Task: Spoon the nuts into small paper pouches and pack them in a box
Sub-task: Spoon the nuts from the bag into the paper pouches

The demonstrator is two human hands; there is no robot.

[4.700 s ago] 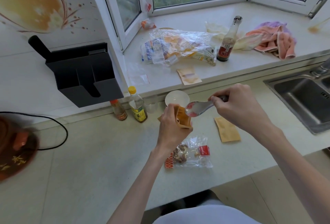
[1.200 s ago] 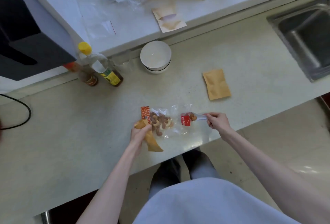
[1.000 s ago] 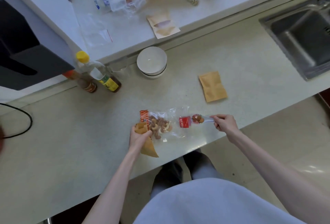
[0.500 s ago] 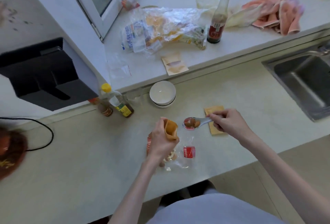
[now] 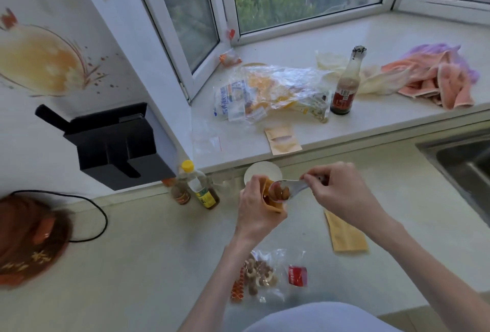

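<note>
My left hand [image 5: 256, 208] grips a small brown paper pouch [image 5: 273, 203], held upright with its mouth open above the counter. My right hand [image 5: 336, 194] pinches the handle of a metal spoon [image 5: 291, 187], whose bowl, loaded with nuts, tips into the pouch mouth. A clear plastic bag of nuts [image 5: 261, 276] with a red label lies on the counter near the front edge, below my hands. A flat brown pouch [image 5: 346, 236] lies on the counter under my right forearm. Another pouch [image 5: 282, 139] lies on the windowsill.
A white bowl [image 5: 262, 170] sits behind my hands, two small bottles [image 5: 201, 186] to its left. A black rack [image 5: 116, 143] hangs on the wall. The sill holds a crumpled plastic bag [image 5: 270, 90], a dark bottle [image 5: 344, 85] and cloths [image 5: 434, 77]. A sink [image 5: 464, 162] is at right.
Both hands rose from the nut bag. The loaded spoon moved left from beside the pouch into its mouth. The camera tilted up toward the window.
</note>
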